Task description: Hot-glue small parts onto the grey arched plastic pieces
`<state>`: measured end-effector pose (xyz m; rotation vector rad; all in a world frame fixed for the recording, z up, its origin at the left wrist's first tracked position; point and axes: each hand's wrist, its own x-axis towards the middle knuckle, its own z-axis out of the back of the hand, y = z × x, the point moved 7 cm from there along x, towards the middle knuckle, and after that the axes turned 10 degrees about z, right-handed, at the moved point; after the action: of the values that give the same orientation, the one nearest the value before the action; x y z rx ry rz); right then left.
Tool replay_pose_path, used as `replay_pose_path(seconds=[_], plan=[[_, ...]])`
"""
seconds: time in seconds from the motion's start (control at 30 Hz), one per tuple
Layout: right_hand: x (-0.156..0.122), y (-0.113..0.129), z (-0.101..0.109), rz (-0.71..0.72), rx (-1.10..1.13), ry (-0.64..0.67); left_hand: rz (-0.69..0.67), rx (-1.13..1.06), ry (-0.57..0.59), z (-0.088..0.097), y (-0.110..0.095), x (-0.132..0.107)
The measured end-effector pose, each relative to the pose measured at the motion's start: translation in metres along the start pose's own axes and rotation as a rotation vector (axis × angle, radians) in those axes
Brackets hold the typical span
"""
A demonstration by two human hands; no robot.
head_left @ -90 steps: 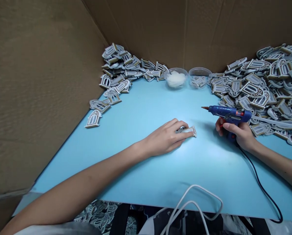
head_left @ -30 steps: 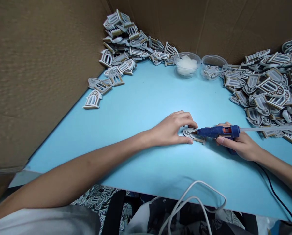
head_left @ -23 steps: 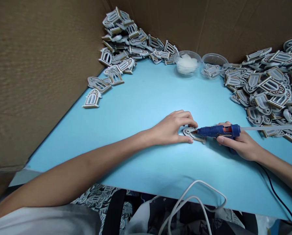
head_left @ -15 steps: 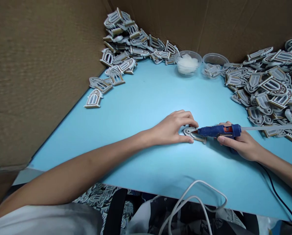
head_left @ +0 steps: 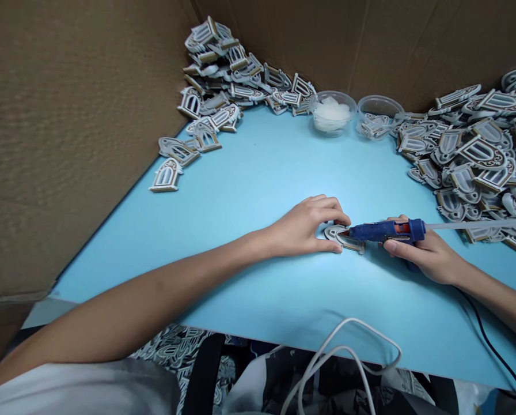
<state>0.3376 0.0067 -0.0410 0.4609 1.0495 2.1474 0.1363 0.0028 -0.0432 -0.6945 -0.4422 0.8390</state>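
Near the middle of the blue tabletop [head_left: 258,294], my left hand [head_left: 310,226] pinches a small arched window-shaped piece [head_left: 336,233] between thumb and fingers. The piece lies flat, its straight end pointing right. My right hand [head_left: 426,253] is wrapped round a blue glue gun [head_left: 376,231], whose nozzle reaches over the piece and seems to touch it. A translucent glue stick [head_left: 474,225] sticks out of the gun's back end. The tip covers part of the piece, so any glue there is hidden.
Window-shaped pieces pile up at the back left [head_left: 223,69] and on the right [head_left: 478,155]. At the back stand a tub of white pads [head_left: 332,113] and a tub of small pieces [head_left: 378,118]. A white cable [head_left: 348,321] loops over the front edge; cardboard walls [head_left: 89,115] enclose the table.
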Motion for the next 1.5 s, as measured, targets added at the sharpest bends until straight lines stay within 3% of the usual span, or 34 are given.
replay_pose_path(seconds=[0.6, 0.7, 0.83, 0.93, 1.03, 1.2, 1.43, 1.5], plan=[[0.000, 0.001, 0.002, 0.002, -0.021, -0.018, 0.007, -0.028, 0.013, 0.001, 0.000, 0.000], [-0.001, 0.005, -0.002, 0.033, 0.137, -0.013, 0.002, -0.040, 0.000, 0.001, 0.000, 0.001], [-0.008, -0.003, -0.001, 0.005, 0.488, -0.188, 0.020, -0.036, -0.013, 0.001, 0.000, 0.001], [-0.012, -0.012, 0.008, 0.002, 0.512, -0.379, 0.003, -0.014, -0.033, 0.004, -0.006, -0.001], [-0.013, -0.013, 0.016, 0.020, 0.520, -0.478, -0.085, 0.065, -0.006, 0.003, -0.015, -0.005], [-0.010, -0.008, 0.022, -0.001, 0.499, -0.516, -0.125, 0.241, 0.046, -0.002, -0.018, -0.006], [-0.012, -0.012, 0.020, -0.069, 0.508, -0.473, -0.123, 0.077, -0.071, 0.013, -0.017, -0.009], [-0.013, -0.014, 0.018, -0.072, 0.511, -0.431, -0.179, 0.123, -0.036, 0.012, -0.020, -0.010]])
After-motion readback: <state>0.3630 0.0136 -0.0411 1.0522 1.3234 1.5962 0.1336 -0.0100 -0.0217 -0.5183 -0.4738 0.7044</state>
